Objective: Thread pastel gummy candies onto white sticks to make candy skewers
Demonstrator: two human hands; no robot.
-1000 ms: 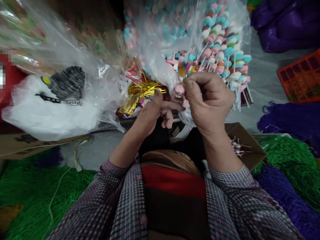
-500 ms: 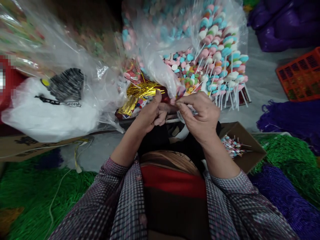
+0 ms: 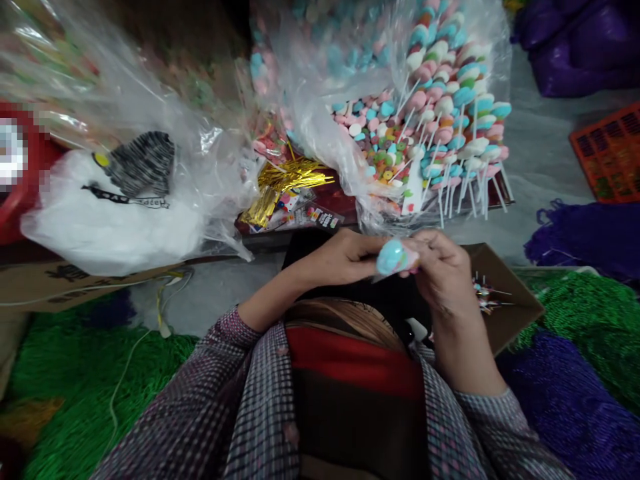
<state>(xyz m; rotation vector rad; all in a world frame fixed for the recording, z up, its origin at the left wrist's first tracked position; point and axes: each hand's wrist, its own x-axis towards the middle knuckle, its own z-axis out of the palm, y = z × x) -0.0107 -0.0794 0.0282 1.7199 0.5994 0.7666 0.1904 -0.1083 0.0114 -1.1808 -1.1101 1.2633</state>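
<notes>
A candy lollipop (image 3: 391, 257) with a pale blue top and pink below is held between my hands over my lap, apparently in a clear wrapper. My right hand (image 3: 444, 267) is closed around its right side, and the stick is hidden. From the other side my left hand (image 3: 345, 259) pinches its edge with thumb and fingers. Beyond my hands, gold twist ties (image 3: 295, 175) lie on the table beside small printed cards (image 3: 320, 217). Many candy skewers on white sticks (image 3: 450, 140) are heaped at the right, next to loose coloured candies (image 3: 373, 133).
A cardboard box (image 3: 515, 303) with finished-looking lollipops stands right of my lap. Clear plastic bags (image 3: 310, 100) cover much of the table. A striped knit glove (image 3: 143, 167) lies on a white bag (image 3: 125, 237). An orange crate (image 3: 607, 157) and green strands (image 3: 585, 310) are on the floor.
Both hands have come back toward my body and to the right, off the table edge. The lollipop's blue top now shows between them. My left fingers have closed onto it.
</notes>
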